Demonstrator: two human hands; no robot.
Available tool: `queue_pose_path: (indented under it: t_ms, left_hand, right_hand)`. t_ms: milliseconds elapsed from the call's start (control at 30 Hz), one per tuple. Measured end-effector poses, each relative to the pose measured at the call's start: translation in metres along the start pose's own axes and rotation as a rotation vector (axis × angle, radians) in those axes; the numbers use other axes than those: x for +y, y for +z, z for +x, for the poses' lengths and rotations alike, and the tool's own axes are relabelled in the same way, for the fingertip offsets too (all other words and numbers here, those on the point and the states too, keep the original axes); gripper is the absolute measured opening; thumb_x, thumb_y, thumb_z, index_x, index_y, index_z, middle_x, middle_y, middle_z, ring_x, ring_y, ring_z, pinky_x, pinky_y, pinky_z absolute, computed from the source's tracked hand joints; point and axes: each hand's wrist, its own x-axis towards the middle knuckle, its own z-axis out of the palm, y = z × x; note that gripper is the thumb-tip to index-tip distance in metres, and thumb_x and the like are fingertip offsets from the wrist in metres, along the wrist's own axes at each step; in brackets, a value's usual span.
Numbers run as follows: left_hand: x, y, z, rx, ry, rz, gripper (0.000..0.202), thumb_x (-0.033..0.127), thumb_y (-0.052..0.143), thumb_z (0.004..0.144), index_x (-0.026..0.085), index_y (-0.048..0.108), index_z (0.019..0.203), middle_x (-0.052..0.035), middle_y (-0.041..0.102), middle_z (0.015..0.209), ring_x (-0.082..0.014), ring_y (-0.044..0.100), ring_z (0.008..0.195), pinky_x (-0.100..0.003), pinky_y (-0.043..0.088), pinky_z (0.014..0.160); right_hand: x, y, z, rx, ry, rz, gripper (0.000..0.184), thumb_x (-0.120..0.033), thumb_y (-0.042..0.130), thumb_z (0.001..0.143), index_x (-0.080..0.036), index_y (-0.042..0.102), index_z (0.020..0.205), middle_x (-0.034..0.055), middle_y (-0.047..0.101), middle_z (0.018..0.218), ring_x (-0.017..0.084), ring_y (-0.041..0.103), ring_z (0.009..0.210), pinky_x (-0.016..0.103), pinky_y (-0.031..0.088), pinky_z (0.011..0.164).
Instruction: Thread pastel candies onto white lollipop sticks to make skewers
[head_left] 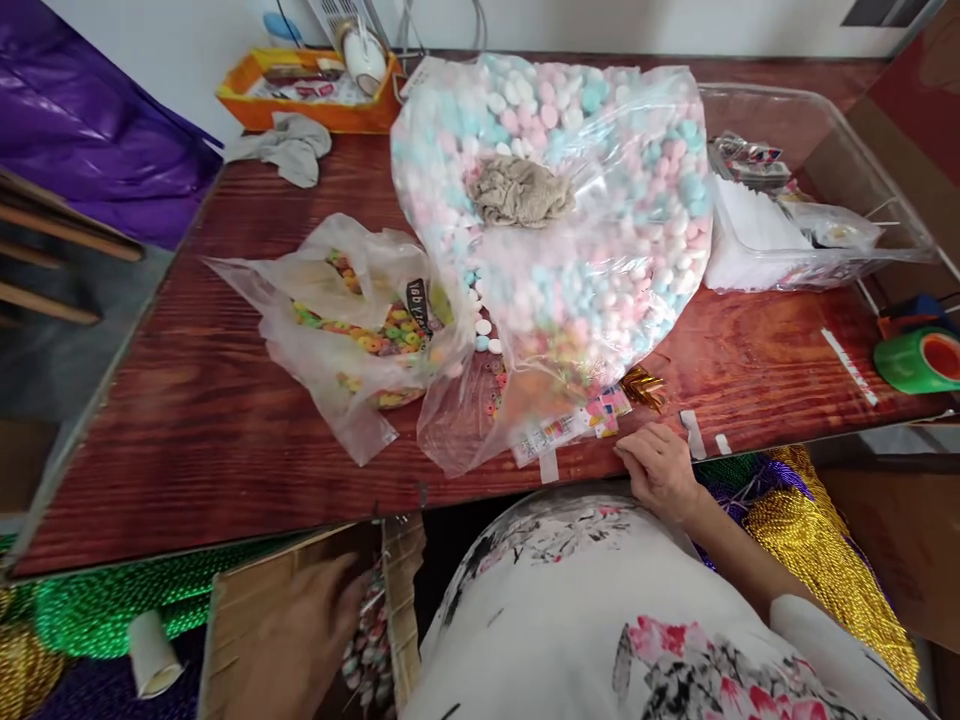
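Observation:
My left hand [311, 620] is down at the cardboard box [401, 610] below the table edge, smeared by motion, so its fingers do not show clearly. Beside it in the box lie small pinkish-white wrapped pieces [367, 650]. On the table's front edge rests my right hand [660, 468], its fingers curled closed; what they hold, if anything, is hidden. Left of that hand lies a flat printed wrapper [570, 428], with a gold foil tie [643, 389] just above. White tape pieces [691, 434] stick to the wood to the right.
A big clear bag of pastel candies [555, 280] fills the table's middle, a crumpled tan cloth [521, 190] on top. Left of it slumps an opened bag of fruit-coloured rings [375, 335]. Around stand an orange tray [322, 118], a clear bin [817, 250] and green tape [907, 362].

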Motion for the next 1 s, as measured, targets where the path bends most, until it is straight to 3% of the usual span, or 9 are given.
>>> queue_pose_path:
  t_ms: [33, 133, 233, 300, 533, 667, 800, 900, 1000]
  left_hand:
    - [0.021, 0.004, 0.019, 0.068, 0.064, -0.009, 0.018, 0.031, 0.054, 0.091, 0.031, 0.071, 0.098, 0.0029, 0.076, 0.087, -0.024, 0.072, 0.074, -0.037, 0.059, 0.065]
    - [0.09, 0.024, 0.081, 0.078, 0.396, -0.136, 0.017, 0.022, 0.053, 0.095, 0.02, 0.068, 0.102, -0.0057, 0.074, 0.099, -0.0204, 0.07, 0.091, -0.033, 0.057, 0.086]
    - [0.141, 0.049, 0.132, 0.077, 0.57, -0.029, 0.015, 0.022, 0.055, 0.094, 0.016, 0.068, 0.098, -0.0101, 0.072, 0.101, -0.0225, 0.065, 0.088, -0.036, 0.056, 0.08]
    - [0.158, 0.062, 0.153, 0.079, 0.596, 0.049, 0.014, 0.024, 0.057, 0.093, 0.014, 0.067, 0.098, -0.0123, 0.07, 0.103, -0.0251, 0.062, 0.088, -0.038, 0.054, 0.076]
    - [0.164, 0.082, 0.174, 0.16, 0.664, 0.169, 0.014, 0.022, 0.055, 0.094, 0.014, 0.066, 0.097, -0.0103, 0.067, 0.091, -0.0248, 0.058, 0.084, -0.038, 0.047, 0.07]
    - [0.167, 0.09, 0.177, 0.194, 0.685, 0.197, 0.015, 0.012, 0.053, 0.093, 0.013, 0.066, 0.1, -0.0111, 0.066, 0.089, -0.0248, 0.059, 0.085, -0.036, 0.043, 0.068]
    - [0.17, 0.093, 0.177, 0.245, 0.71, 0.231, 0.012, 0.014, 0.054, 0.092, 0.012, 0.066, 0.09, -0.0111, 0.065, 0.086, -0.0247, 0.058, 0.083, -0.036, 0.042, 0.067]
    - [0.173, 0.091, 0.175, 0.223, 0.711, 0.262, 0.013, 0.014, 0.054, 0.092, 0.012, 0.066, 0.087, -0.0105, 0.063, 0.082, -0.0244, 0.056, 0.077, -0.036, 0.042, 0.063]
    - [0.182, 0.088, 0.173, 0.156, 0.688, 0.322, 0.018, 0.006, 0.05, 0.088, 0.007, 0.067, 0.095, -0.0141, 0.063, 0.084, -0.0259, 0.057, 0.078, -0.036, 0.041, 0.06]
  right_hand:
    - [0.001, -0.002, -0.002, -0.002, 0.033, -0.061, 0.014, -0.011, 0.053, 0.091, -0.017, 0.063, 0.084, 0.0039, 0.067, 0.072, 0.017, 0.055, 0.068, 0.031, 0.041, 0.069]
    - [0.003, -0.003, -0.005, 0.021, 0.163, -0.186, 0.015, -0.015, 0.054, 0.093, -0.017, 0.065, 0.082, 0.0042, 0.066, 0.07, 0.017, 0.058, 0.068, 0.03, 0.041, 0.068]
    - [0.005, -0.001, 0.0, 0.074, 0.233, -0.217, 0.014, -0.015, 0.054, 0.094, -0.016, 0.067, 0.088, 0.0058, 0.071, 0.077, 0.017, 0.064, 0.073, 0.029, 0.043, 0.071]
    - [0.006, 0.0, 0.007, 0.069, 0.271, -0.222, 0.015, -0.016, 0.053, 0.094, -0.017, 0.068, 0.091, 0.0062, 0.074, 0.081, 0.017, 0.066, 0.075, 0.028, 0.044, 0.072]
    - [0.012, 0.006, 0.034, -0.068, 0.423, -0.265, 0.018, -0.019, 0.051, 0.095, -0.019, 0.069, 0.092, 0.0078, 0.076, 0.088, 0.019, 0.068, 0.079, 0.028, 0.045, 0.072]
    - [0.011, 0.012, 0.042, -0.069, 0.433, -0.217, 0.019, -0.019, 0.05, 0.095, -0.019, 0.07, 0.095, 0.0088, 0.076, 0.091, 0.02, 0.068, 0.081, 0.028, 0.046, 0.073]
    - [0.003, 0.02, 0.039, -0.09, 0.387, -0.078, 0.021, -0.015, 0.05, 0.094, -0.018, 0.07, 0.093, 0.0077, 0.075, 0.089, 0.018, 0.068, 0.081, 0.028, 0.049, 0.076]
    - [-0.001, 0.024, 0.033, -0.095, 0.364, 0.042, 0.022, -0.013, 0.049, 0.095, -0.019, 0.07, 0.09, 0.006, 0.075, 0.086, 0.017, 0.069, 0.081, 0.027, 0.05, 0.076]
    - [0.002, 0.018, 0.029, -0.073, 0.393, 0.005, 0.021, -0.013, 0.05, 0.093, -0.019, 0.07, 0.089, 0.0058, 0.074, 0.084, 0.017, 0.068, 0.077, 0.026, 0.05, 0.072]
